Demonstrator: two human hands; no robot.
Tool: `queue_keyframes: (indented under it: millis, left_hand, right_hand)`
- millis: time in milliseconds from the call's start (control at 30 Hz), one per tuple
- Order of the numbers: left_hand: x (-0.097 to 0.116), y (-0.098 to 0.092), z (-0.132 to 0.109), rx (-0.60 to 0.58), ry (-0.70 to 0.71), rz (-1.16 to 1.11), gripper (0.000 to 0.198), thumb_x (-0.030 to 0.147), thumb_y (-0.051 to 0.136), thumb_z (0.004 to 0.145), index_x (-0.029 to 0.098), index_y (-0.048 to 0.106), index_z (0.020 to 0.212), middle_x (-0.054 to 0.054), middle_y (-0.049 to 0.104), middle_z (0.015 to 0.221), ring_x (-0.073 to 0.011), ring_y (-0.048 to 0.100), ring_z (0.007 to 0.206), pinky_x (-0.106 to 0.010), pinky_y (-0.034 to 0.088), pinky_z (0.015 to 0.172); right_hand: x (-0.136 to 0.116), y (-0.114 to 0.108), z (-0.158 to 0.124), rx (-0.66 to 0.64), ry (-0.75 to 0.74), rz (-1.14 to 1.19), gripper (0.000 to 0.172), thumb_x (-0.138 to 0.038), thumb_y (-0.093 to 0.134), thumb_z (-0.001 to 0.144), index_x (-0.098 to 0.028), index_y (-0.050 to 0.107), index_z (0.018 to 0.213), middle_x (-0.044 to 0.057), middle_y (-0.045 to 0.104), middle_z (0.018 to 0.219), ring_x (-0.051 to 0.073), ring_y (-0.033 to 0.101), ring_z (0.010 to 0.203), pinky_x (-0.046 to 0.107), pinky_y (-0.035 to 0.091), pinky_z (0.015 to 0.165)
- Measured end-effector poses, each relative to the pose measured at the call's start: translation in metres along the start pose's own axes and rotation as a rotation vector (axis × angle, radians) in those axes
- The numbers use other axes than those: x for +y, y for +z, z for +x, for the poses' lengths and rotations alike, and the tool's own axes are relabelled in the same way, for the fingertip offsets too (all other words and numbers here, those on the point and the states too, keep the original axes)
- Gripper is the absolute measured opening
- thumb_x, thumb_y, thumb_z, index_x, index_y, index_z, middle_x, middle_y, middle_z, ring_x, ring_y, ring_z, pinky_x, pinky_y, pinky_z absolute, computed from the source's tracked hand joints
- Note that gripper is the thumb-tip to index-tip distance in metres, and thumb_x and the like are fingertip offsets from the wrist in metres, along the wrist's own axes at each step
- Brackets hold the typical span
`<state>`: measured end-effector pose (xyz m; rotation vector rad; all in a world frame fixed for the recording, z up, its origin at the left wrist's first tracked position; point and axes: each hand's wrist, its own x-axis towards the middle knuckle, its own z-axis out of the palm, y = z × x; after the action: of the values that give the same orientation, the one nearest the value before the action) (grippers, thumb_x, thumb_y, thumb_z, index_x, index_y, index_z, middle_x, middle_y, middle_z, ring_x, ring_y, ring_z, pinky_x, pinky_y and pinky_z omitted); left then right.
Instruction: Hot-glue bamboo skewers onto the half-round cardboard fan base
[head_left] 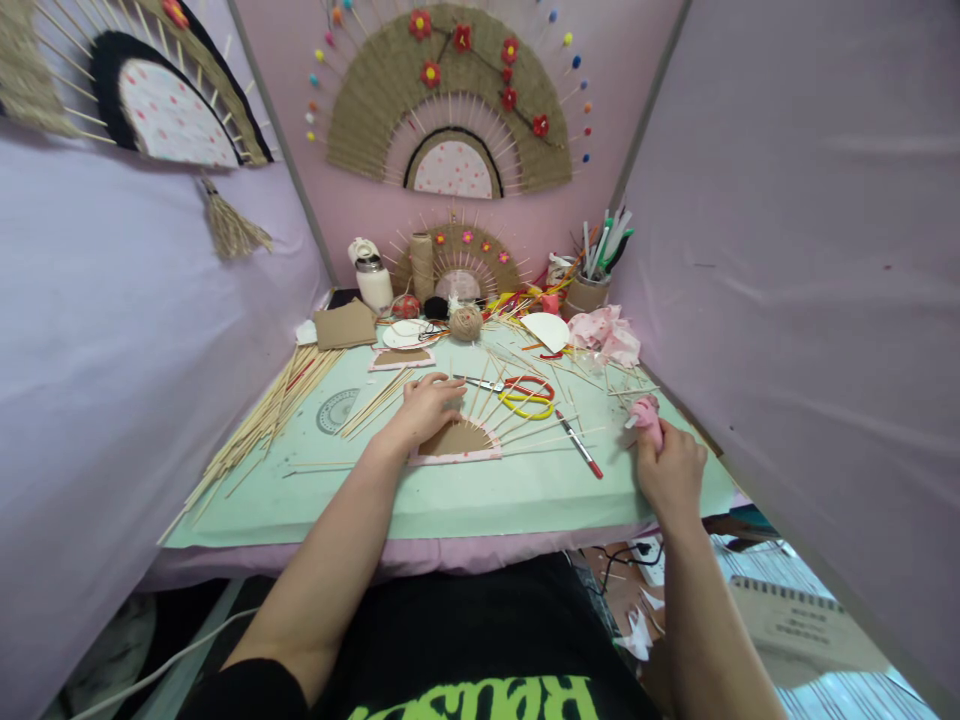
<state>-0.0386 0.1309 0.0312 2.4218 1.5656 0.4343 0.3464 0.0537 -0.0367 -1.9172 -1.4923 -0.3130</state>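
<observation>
My right hand (670, 468) is wrapped round a pink hot glue gun (648, 424) at the right side of the table, its nozzle pointing left. My left hand (429, 408) reaches over a half-round cardboard piece (461, 440) with a pink spotted border, fingers stretched out and apart across its upper left edge. Thin wooden sticks (517, 428) fan out from that piece to the right and upward. Whether the left fingertips touch a stick, I cannot tell. Just beyond lie scissors (525, 396) with red and yellow handles, and a marker (579, 446) rests to the right.
Loose sticks (255, 425) lie along the left, near a printed protractor (337, 411). At the back stand a twine ball (466, 322), a white jar (373, 287), cardboard (345, 326) and a pot of glue sticks (587, 292). A finished fan (450, 90) hangs on the wall.
</observation>
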Motion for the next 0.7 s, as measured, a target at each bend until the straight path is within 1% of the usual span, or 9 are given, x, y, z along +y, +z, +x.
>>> queue_keyframes:
  millis: [233, 367, 500, 600, 700]
  left_hand:
    - [0.0010, 0.0007, -0.0001, 0.001, 0.006, 0.008, 0.035, 0.028, 0.068, 0.084, 0.033, 0.070, 0.118, -0.003, 0.058, 0.144, -0.0334, 0.043, 0.133, -0.056, 0.031, 0.103]
    - [0.0006, 0.0014, 0.0002, 0.009, -0.011, 0.001, 0.034, 0.027, 0.065, 0.086, 0.034, 0.069, 0.119, -0.002, 0.058, 0.144, -0.0316, 0.043, 0.133, -0.053, 0.030, 0.103]
    - [0.0011, 0.0017, 0.0005, 0.003, -0.018, 0.002, 0.028, 0.027, 0.063, 0.087, 0.034, 0.072, 0.113, 0.000, 0.061, 0.141, -0.0295, 0.044, 0.132, -0.051, 0.030, 0.104]
    - [0.0014, 0.0020, 0.0004, 0.001, -0.021, 0.006, 0.026, 0.027, 0.063, 0.087, 0.034, 0.073, 0.109, 0.001, 0.063, 0.139, -0.0291, 0.045, 0.132, -0.051, 0.030, 0.104]
    - [0.0014, 0.0020, 0.0003, 0.003, -0.014, 0.011, 0.027, 0.027, 0.061, 0.087, 0.035, 0.073, 0.110, 0.000, 0.063, 0.138, -0.0292, 0.045, 0.132, -0.051, 0.030, 0.104]
  right_hand:
    - [0.0012, 0.0006, -0.0005, -0.006, 0.002, 0.010, 0.048, -0.045, 0.036, 0.095, -0.010, 0.064, 0.111, 0.018, 0.062, 0.090, 0.032, 0.051, 0.088, 0.045, 0.035, 0.083]
    - [0.0001, 0.0011, -0.0009, 0.000, 0.012, 0.014, 0.048, -0.045, 0.035, 0.095, -0.010, 0.064, 0.112, 0.018, 0.062, 0.090, 0.032, 0.050, 0.088, 0.045, 0.035, 0.084]
    - [-0.0013, 0.0004, -0.0007, -0.004, 0.018, 0.005, 0.049, -0.043, 0.035, 0.095, -0.009, 0.064, 0.113, 0.018, 0.062, 0.091, 0.032, 0.050, 0.090, 0.046, 0.036, 0.086]
    - [-0.0006, 0.0000, -0.0004, -0.018, 0.018, 0.007, 0.048, -0.043, 0.036, 0.094, -0.009, 0.064, 0.114, 0.018, 0.062, 0.091, 0.032, 0.050, 0.090, 0.046, 0.036, 0.086]
    - [0.0009, 0.0003, -0.0004, -0.030, 0.018, 0.007, 0.048, -0.042, 0.036, 0.094, -0.008, 0.064, 0.114, 0.018, 0.061, 0.090, 0.032, 0.050, 0.090, 0.046, 0.036, 0.085]
